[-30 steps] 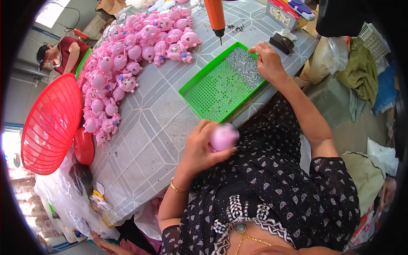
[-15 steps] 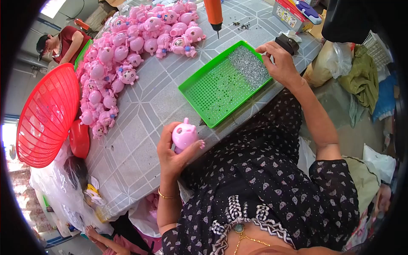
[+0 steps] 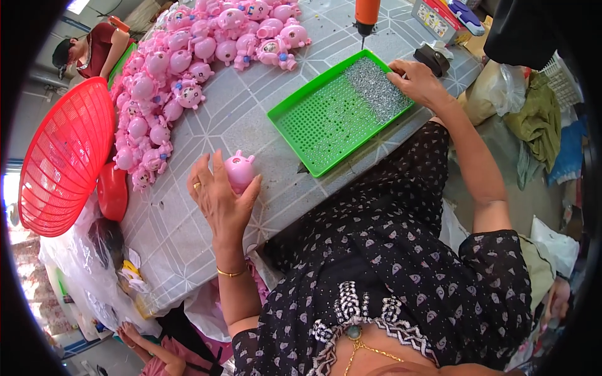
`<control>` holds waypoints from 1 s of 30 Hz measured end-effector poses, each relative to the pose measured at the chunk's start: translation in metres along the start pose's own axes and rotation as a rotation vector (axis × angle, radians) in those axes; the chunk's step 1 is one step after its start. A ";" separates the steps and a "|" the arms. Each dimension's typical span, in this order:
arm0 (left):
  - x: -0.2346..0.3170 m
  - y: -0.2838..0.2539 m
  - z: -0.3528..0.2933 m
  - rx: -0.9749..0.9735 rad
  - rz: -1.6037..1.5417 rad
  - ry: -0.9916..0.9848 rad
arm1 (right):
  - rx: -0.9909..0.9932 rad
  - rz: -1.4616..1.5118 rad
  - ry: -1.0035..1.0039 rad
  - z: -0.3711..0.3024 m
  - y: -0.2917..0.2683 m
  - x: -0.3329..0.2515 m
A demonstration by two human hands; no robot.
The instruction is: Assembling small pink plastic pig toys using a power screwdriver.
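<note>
A pink toy figure (image 3: 240, 170) with small ears sits between the thumb and fingers of my left hand (image 3: 219, 197), over the near part of the table. My thumb lies along its lower right side; the other fingers are loosely bent on its left. My right hand (image 3: 419, 83) is at the right end of a green perforated tray (image 3: 295, 153), fingertips bent together beside a heap of small silver screws (image 3: 377, 88). Whatever those fingertips hold is too small to make out. Beyond the tray hangs an orange electric screwdriver (image 3: 366, 14), bit pointing down.
Many similar pink toys (image 3: 157, 88) are piled at the table's far left. A red basket (image 3: 66, 156) and a red stool-like piece (image 3: 113, 191) stand left of it. A dark strap-like item (image 3: 431, 61) and a box (image 3: 439, 22) lie at right. A co-worker (image 3: 94, 53) sits far left.
My left hand has moved left and slightly away from me with the pink toy, its back now turned up and fingers looser. My right hand stays by the screws, its fingertips drawn closer together.
</note>
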State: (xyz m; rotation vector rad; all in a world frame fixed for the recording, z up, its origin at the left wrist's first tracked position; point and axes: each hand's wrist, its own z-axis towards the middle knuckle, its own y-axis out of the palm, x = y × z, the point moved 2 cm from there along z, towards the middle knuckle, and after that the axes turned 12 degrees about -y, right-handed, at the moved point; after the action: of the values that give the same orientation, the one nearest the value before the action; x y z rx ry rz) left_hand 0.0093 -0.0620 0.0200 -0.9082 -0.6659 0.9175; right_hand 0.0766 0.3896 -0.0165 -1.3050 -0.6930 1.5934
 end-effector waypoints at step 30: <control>0.064 0.021 -0.036 -0.158 -0.457 0.249 | 0.024 0.011 0.035 -0.019 -0.058 -0.065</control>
State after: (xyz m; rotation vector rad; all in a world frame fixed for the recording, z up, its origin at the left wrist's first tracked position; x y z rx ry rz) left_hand 0.0601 -0.0127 -0.0085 -0.9401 -0.6978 0.3419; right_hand 0.1124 0.3519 0.0555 -1.3186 -0.6444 1.5791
